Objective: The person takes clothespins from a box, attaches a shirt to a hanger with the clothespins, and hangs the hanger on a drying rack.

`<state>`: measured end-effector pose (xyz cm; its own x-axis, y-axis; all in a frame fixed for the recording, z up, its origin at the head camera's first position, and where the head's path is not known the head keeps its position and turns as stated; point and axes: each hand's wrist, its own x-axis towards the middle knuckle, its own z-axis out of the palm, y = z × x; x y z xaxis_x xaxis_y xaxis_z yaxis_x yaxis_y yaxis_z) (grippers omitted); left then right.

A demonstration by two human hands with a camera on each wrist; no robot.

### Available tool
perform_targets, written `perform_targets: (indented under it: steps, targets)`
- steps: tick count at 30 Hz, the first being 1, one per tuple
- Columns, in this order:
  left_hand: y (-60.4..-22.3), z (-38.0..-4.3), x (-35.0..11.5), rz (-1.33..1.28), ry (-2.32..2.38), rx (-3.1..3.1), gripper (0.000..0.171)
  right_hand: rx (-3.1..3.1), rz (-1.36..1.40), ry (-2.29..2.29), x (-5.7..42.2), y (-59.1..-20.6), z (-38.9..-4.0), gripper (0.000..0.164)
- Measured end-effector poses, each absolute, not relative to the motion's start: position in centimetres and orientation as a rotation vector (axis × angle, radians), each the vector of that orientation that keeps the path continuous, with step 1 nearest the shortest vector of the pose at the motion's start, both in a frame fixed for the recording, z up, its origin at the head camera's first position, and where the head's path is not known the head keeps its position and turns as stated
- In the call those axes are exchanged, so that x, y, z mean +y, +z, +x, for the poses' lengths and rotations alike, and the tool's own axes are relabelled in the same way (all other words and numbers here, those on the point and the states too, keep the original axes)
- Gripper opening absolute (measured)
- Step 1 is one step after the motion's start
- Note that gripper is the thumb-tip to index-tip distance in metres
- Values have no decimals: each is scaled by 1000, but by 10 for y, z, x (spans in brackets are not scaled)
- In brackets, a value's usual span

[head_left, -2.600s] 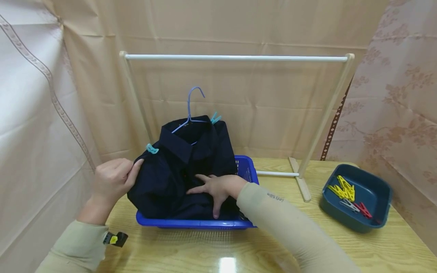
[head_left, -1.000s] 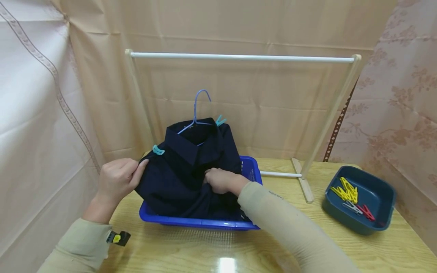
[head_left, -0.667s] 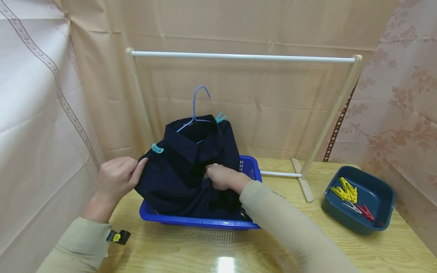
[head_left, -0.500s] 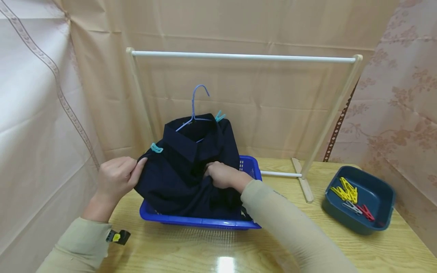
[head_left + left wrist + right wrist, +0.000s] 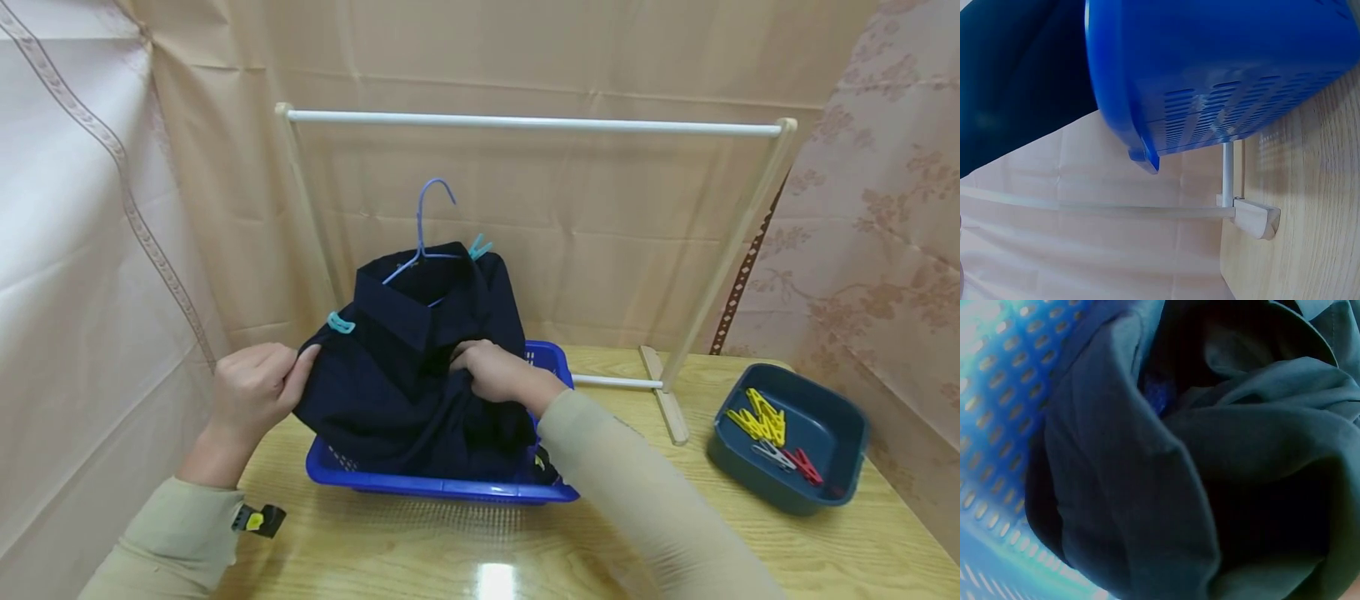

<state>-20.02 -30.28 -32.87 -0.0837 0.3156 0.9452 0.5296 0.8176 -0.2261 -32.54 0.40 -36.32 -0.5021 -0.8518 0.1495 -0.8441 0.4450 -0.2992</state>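
Note:
A dark navy collared shirt (image 5: 375, 375) sits on a blue wire hanger (image 5: 422, 218), its lower part down in a blue plastic basket (image 5: 442, 486). One light-blue clothespin (image 5: 341, 322) is clipped at the left shoulder and another clothespin (image 5: 480, 247) at the right. At the shirt's left edge my left hand (image 5: 257, 385) pinches the fabric between thumb and curled fingers. My right hand (image 5: 497, 371) grips the shirt's front below the collar, its fingertips hidden in the cloth. In the right wrist view, shirt folds (image 5: 1129, 475) fill most of the picture.
A rack with a white top rail (image 5: 532, 123) and wooden posts stands behind the basket. On the table (image 5: 375, 558), to the right, a dark teal tub (image 5: 787, 492) holds several yellow clothespins (image 5: 759, 417), plus grey and red ones.
My right hand went from spread fingers on the shirt to gripping its front, then rose slightly. Hanger and collar have lifted a little. The left hand keeps its hold.

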Motion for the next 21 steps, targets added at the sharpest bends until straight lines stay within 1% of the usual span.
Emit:
perform_targets:
  steps: [21]
  targets:
    - [-325,-199,-304,-623,-215,-1685,59,2732,-1584,-598,19,-331,-326,40]
